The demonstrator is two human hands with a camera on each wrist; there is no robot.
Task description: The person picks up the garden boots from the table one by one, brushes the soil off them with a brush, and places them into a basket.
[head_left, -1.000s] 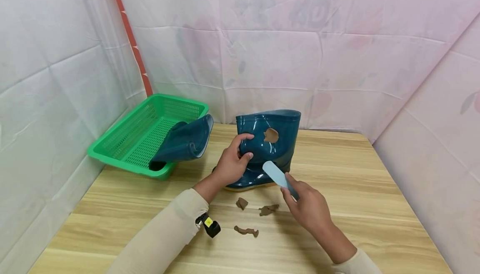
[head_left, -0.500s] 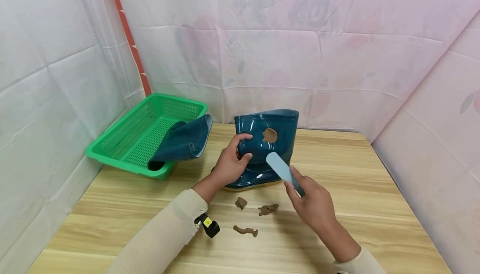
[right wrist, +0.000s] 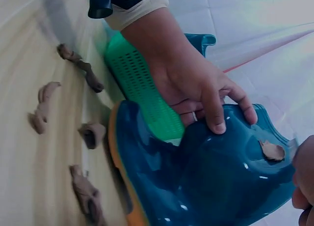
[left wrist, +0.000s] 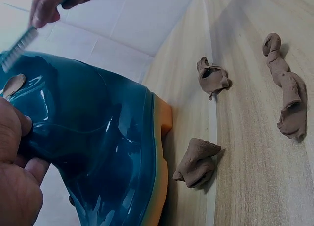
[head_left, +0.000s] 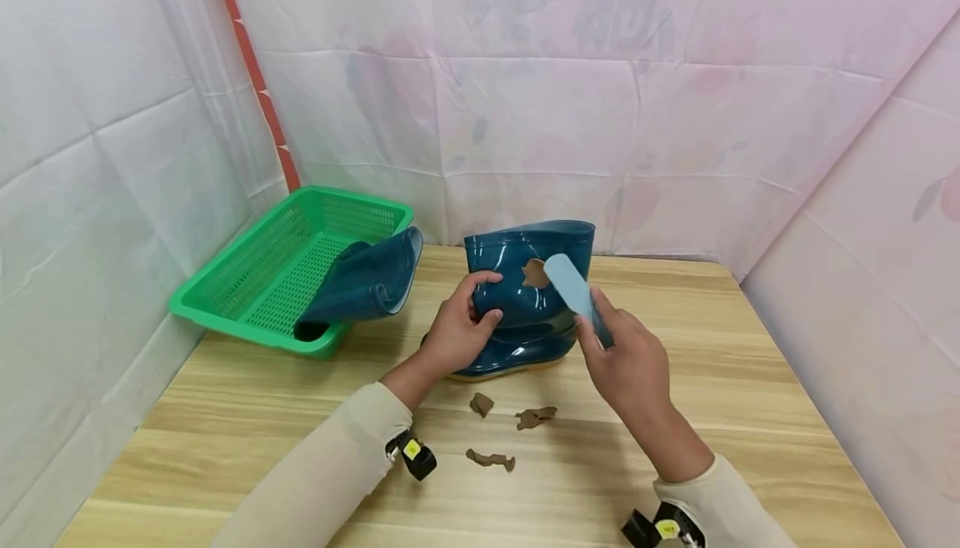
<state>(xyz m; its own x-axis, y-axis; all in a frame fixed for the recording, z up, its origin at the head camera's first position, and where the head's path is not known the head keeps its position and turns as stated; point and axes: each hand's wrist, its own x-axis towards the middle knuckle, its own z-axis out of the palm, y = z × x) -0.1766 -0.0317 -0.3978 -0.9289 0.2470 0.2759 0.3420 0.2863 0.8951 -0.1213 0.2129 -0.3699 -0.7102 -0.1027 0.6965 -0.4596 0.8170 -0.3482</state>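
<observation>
A dark blue rubber boot (head_left: 528,311) stands on the table with a brown clay-like patch (head_left: 535,274) on its shaft. My left hand (head_left: 456,330) grips the shaft's left side, thumb and fingers spread around it, as the right wrist view also shows. In my right hand (head_left: 633,361) is a brush with a pale blue head (head_left: 567,281), held by its handle. Its bristles (left wrist: 22,46) show in the left wrist view. The brush head overlaps the patch's right edge in the head view. Brown clay-like scraps (head_left: 536,417) lie before the boot.
At the left sits a green perforated basket (head_left: 217,320), with a second blue boot (head_left: 360,280) leaning out over its near right rim. Pale patterned cloth (head_left: 540,115) hangs behind the wooden table (head_left: 712,348) and along both sides.
My right hand has raised the brush from the boot's ankle to beside the patch, its head now more upright. The left hand keeps its grip; the scraps lie unmoved.
</observation>
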